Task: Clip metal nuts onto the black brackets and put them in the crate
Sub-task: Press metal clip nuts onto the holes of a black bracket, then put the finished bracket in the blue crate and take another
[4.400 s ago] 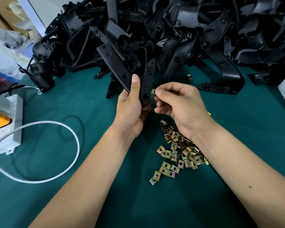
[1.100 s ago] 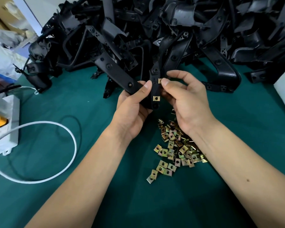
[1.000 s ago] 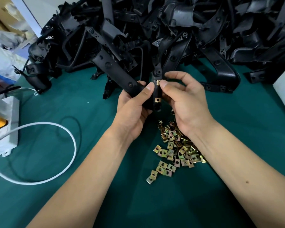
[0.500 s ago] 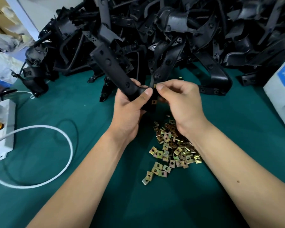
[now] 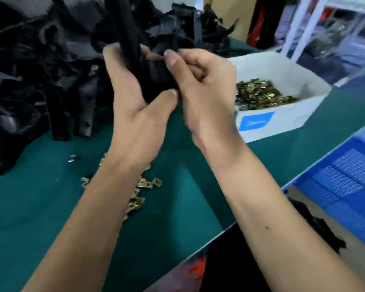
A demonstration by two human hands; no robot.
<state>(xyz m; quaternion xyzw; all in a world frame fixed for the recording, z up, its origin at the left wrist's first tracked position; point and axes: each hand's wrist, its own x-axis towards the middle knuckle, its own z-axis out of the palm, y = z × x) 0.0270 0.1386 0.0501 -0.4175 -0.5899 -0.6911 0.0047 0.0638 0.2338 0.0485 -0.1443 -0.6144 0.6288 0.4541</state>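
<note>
Green table mat [image 5: 40,207], frame blurred. Left hand [image 5: 135,114] wrapped round black bracket [image 5: 154,81], held above mat. Right hand [image 5: 202,91] curled, pinching at bracket's edge. Loose metal nuts [image 5: 143,184] under left forearm; white box [image 5: 282,116] of nuts right; blue crate [image 5: 346,182] beyond table edge.

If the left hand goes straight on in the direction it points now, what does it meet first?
Probably the bracket pile. The left hand grips a bracket and points up and away across the table, toward that pile; blur leaves depth uncertain.
</note>
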